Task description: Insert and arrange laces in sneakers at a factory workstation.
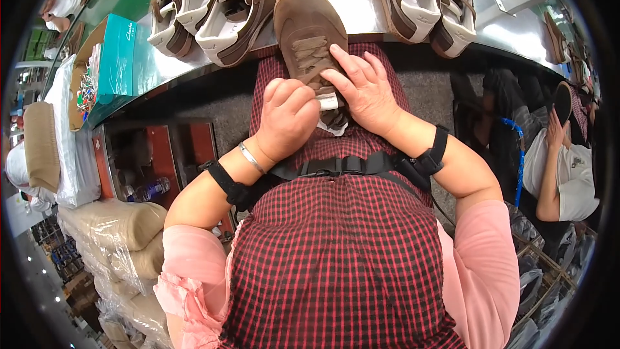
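In the head view, the brown lace-up sneaker (303,22) points toe-outward over the worktop's (363,10) near edge. Forearms angle inward; the left hand (287,115) curls nearly closed beside the tongue (328,101), its grip hidden; the right hand (369,94) spreads half-open, fingertips against the lacing (309,52).

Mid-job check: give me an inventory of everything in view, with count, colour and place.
Low suede lace-up shoe: one, brown, between the hands
White-lined lace-up shoes: at least five, brown, left and right on table
Shiny metal table: one, silvery, top
Open cardboard box: one, teal, upper left
Plastic-wrapped bundles: several, tan, left
Thin curved tube: one, blue, right
Co-worker: one, white top, right; others, far left
Distant items: uncountable, mixed, edges
Checked cloth apron: one, red-black, on wearer
Fabric wristbands: two, black, wrists
Metal bangle: one, silvery, left wrist
Left hand: one, bare, shoe's tongue
Right hand: one, bare, shoe's side
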`<state>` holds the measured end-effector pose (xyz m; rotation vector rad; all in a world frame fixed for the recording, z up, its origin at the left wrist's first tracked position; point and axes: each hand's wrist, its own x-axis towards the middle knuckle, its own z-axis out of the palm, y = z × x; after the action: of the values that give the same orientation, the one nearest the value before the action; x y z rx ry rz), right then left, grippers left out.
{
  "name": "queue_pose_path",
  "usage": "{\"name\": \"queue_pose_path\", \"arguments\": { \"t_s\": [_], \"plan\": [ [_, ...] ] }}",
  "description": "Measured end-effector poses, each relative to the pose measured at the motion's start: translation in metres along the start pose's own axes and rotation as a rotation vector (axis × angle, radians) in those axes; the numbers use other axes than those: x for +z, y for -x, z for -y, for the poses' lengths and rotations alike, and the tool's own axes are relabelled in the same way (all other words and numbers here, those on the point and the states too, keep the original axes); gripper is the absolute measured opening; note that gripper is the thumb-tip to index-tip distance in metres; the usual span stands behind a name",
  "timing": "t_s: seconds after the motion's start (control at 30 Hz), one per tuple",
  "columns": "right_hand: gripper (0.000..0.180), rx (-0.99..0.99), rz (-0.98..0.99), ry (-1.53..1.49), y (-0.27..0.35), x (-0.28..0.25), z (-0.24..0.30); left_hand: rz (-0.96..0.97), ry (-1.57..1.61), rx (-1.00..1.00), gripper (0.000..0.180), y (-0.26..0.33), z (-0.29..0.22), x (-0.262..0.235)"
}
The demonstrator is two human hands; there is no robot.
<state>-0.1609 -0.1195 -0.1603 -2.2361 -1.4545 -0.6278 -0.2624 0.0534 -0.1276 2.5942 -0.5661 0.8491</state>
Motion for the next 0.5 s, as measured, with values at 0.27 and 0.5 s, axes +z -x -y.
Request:
{"name": "queue_pose_path", "arguments": {
  "t_s": [0.27, 0.5],
  "plan": [
    [0.057, -0.035, -0.049, -0.217, -0.012, -0.016, 0.001, -0.088, 0.121, -0.158, 0.03, 0.001, -0.002, -0.006],
    [0.037, -0.107, -0.142, -0.317, -0.013, -0.012, -0.005, 0.002, -0.094, -0.314, 0.074, 0.005, 0.007, 0.01]
  ]
}}
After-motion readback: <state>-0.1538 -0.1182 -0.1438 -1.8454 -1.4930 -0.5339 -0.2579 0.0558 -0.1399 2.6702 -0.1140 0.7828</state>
